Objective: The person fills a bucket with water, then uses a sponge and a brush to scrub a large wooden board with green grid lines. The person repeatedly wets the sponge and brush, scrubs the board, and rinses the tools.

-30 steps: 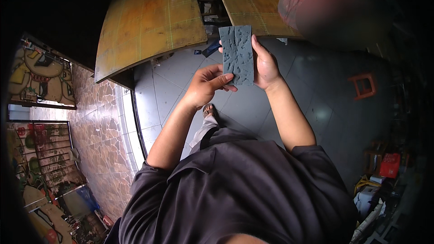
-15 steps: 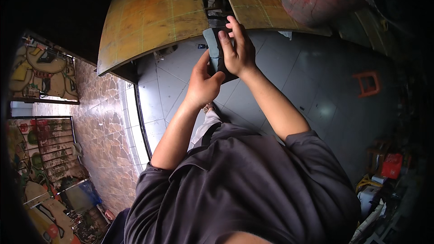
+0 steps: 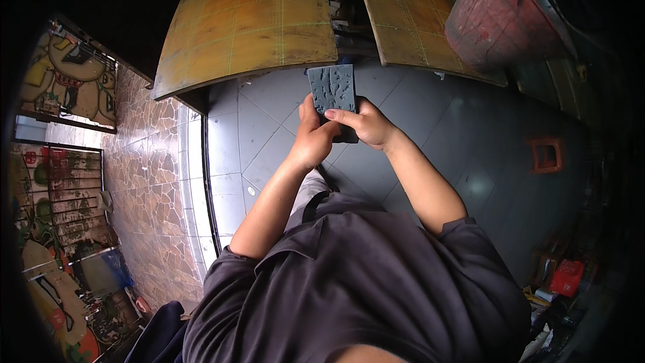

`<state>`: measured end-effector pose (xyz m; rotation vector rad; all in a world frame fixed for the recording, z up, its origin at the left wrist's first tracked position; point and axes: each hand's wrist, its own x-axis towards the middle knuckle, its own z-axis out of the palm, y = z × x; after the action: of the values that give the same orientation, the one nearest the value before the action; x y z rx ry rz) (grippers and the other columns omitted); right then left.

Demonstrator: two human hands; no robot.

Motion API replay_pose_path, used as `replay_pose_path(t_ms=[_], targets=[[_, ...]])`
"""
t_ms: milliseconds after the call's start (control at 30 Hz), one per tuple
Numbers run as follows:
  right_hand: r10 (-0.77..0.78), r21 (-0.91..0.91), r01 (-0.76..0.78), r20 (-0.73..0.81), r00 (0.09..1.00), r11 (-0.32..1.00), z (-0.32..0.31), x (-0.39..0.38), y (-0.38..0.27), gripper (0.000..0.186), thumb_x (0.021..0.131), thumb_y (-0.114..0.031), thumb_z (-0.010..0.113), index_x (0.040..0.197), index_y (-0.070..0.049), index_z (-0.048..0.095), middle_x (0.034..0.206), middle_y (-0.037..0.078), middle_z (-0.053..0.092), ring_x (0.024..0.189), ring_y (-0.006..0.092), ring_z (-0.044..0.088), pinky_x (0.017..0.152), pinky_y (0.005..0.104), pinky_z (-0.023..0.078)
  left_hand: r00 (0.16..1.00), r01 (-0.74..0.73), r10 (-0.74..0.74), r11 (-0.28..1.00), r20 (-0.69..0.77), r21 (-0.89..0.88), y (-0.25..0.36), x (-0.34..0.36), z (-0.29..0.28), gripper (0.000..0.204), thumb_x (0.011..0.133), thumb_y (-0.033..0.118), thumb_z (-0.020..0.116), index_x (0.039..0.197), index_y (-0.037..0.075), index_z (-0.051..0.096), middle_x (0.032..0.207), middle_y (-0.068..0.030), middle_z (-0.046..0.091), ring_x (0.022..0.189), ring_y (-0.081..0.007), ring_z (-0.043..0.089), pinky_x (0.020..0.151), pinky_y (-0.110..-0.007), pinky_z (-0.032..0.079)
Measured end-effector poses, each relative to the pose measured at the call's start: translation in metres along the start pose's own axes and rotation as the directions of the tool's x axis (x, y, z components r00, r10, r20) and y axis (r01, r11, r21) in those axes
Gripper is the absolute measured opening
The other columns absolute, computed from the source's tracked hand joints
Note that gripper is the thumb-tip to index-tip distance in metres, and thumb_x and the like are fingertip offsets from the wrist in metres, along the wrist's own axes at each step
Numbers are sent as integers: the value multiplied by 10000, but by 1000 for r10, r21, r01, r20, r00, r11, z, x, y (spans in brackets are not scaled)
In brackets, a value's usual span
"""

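A rectangular slab (image 3: 334, 87) with a blue-grey face, marked all over by dark pits and gouges, is held up in front of me. Its lower end and back are black; I cannot tell what kind of thing it is. My left hand (image 3: 313, 136) grips its lower left side, with the fingers partly hidden behind it. From the lower right, my right hand (image 3: 371, 125) holds it too, the thumb pressed on the face near the bottom and the other fingers out of sight behind.
Beyond my hands stand two yellow-brown boards (image 3: 248, 20) with green grid lines, a dark gap between them. A red bucket (image 3: 494, 20) is at the upper right. An orange-red stool (image 3: 547, 155) stands on the grey tiled floor (image 3: 430, 134). Painted panels (image 3: 74, 195) line the left.
The slab has turned so its pitted face shows instead of its edge. My right hand has come down from its upper right side to grip the lower right corner.
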<state>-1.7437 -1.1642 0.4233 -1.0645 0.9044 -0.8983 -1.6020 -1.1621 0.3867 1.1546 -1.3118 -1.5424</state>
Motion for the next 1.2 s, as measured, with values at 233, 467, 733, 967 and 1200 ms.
replay_pose_path(t_ms=[233, 467, 733, 967, 1200], targets=[[-290, -730, 46, -212, 933, 682, -54, 116, -95, 291, 687, -124, 691, 949, -29, 606, 978, 116, 610, 835, 169, 595, 749, 281, 467, 900, -2, -25, 998, -436, -60, -6, -4, -53, 559, 719, 112, 582, 1225, 54, 353, 1206, -151, 358, 1028, -220, 430, 827, -334, 408], [-436, -996, -37, 4, 900, -85, -46, 177, -54, 325, 684, 35, 518, 979, -54, 622, 994, 150, 602, 883, 282, 601, 791, 360, 483, 802, 141, -267, 954, -534, -266, -43, -24, -96, 469, 774, 195, 548, 1200, 73, 395, 1174, -107, 457, 956, -170, 487, 769, -285, 379], [-352, -858, 323, 182, 918, 400, 69, 78, -30, 368, 655, 41, 552, 1010, -34, 612, 925, 177, 621, 890, 309, 600, 826, 350, 463, 694, 365, -568, 807, -442, -464, -104, -56, -111, 423, 817, 272, 481, 1171, 45, 433, 1180, -98, 462, 985, -220, 504, 840, -413, 354], [-527, -975, -223, -193, 827, 8, -16, 118, -36, 147, 686, 17, 506, 783, -18, 612, 767, 165, 623, 675, 325, 620, 621, 396, 513, 648, 214, -501, 843, -574, -494, -112, -88, -115, 397, 793, 277, 515, 1129, 72, 463, 1120, -50, 501, 896, -160, 528, 717, -306, 368], [-178, -835, 233, 165, 970, 498, 38, 68, -49, 395, 660, 71, 501, 1023, -41, 612, 929, 175, 626, 859, 253, 619, 772, 298, 483, 618, 253, -562, 805, -550, -537, -137, -114, -119, 389, 783, 287, 530, 1108, 79, 483, 1150, -54, 482, 894, -161, 527, 706, -307, 365]])
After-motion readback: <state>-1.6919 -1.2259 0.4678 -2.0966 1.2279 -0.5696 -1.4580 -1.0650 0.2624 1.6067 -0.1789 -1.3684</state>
